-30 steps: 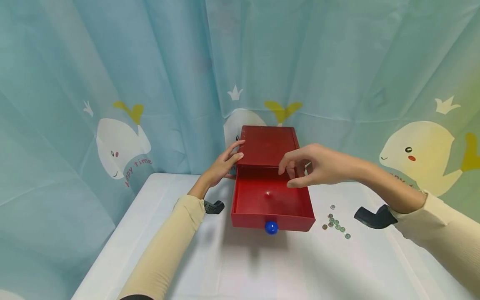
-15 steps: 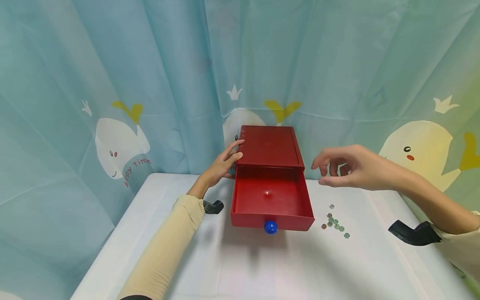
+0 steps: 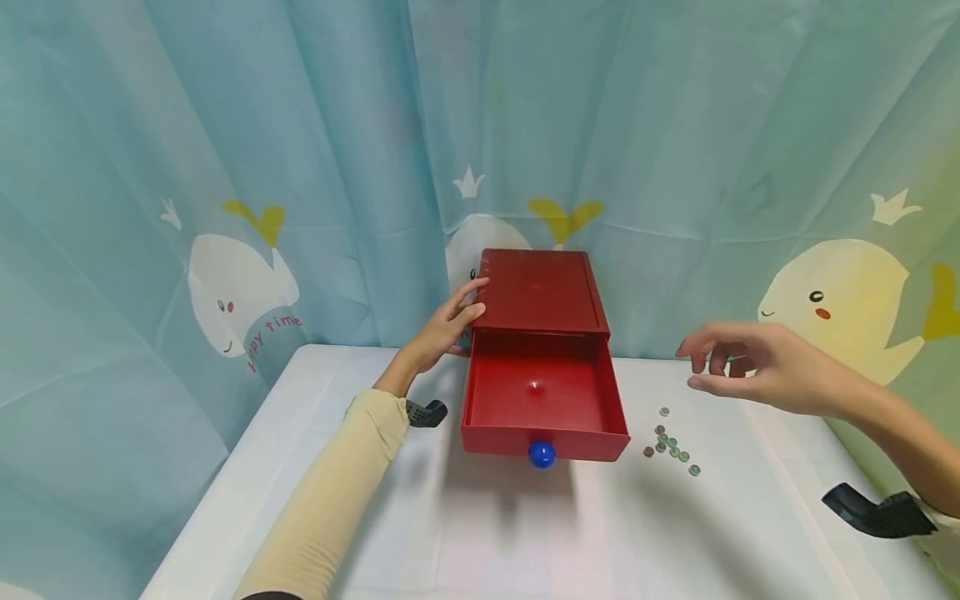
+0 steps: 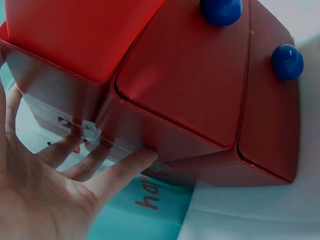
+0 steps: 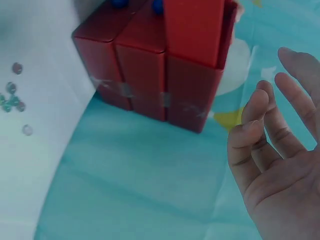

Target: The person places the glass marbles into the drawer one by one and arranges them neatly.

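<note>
Drawer out of red cabinet on table; left hand spread against cabinet side, right hand loosely curved, holding nothing, near small discs; we judge bracing step, next likely calls for fingertip pinch

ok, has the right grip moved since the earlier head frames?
Yes, rightward in the head view: the right grip overlapped the drawer a second ago and is now clear to its right.

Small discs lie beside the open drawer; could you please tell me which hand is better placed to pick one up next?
Probably the right hand: it looks empty, nearer the small discs, while the left hand rests against the red cabinet.
</note>
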Demonstrator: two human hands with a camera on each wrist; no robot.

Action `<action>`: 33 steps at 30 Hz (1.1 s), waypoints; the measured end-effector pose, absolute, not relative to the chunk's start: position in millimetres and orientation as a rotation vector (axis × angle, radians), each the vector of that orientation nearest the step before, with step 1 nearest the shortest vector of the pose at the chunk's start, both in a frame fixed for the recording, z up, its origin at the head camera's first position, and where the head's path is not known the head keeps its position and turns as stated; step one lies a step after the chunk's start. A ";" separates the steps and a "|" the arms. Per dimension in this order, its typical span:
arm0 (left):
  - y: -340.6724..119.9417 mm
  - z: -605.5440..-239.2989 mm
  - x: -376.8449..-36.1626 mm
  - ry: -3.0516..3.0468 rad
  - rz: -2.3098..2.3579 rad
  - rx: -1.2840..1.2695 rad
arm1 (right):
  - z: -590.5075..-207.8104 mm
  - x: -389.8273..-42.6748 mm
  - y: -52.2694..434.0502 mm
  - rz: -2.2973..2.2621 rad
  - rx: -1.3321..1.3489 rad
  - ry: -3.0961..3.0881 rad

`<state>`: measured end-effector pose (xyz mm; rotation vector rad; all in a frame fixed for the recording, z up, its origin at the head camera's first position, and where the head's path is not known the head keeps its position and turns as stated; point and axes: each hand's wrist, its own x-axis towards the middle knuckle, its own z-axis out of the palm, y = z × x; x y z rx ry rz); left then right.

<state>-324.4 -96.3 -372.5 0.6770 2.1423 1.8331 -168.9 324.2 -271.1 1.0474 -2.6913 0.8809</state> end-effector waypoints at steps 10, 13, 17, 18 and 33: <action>-96.7 -373.0 -324.4 2.151 1.834 0.664 | -304.6 -165.6 349.7 0.974 0.984 -2.669; -96.6 -373.3 -324.5 2.155 1.835 0.654 | -314.8 -164.5 354.4 1.012 0.950 -2.683; -95.8 -372.8 -324.3 2.158 1.832 0.659 | -330.2 -162.4 360.4 1.048 0.897 -2.691; -95.6 -372.6 -324.1 2.159 1.832 0.660 | -334.0 -161.7 362.0 1.052 0.880 -2.693; -95.2 -372.0 -325.3 2.143 1.845 0.661 | -388.2 -155.6 385.7 1.139 0.743 -2.699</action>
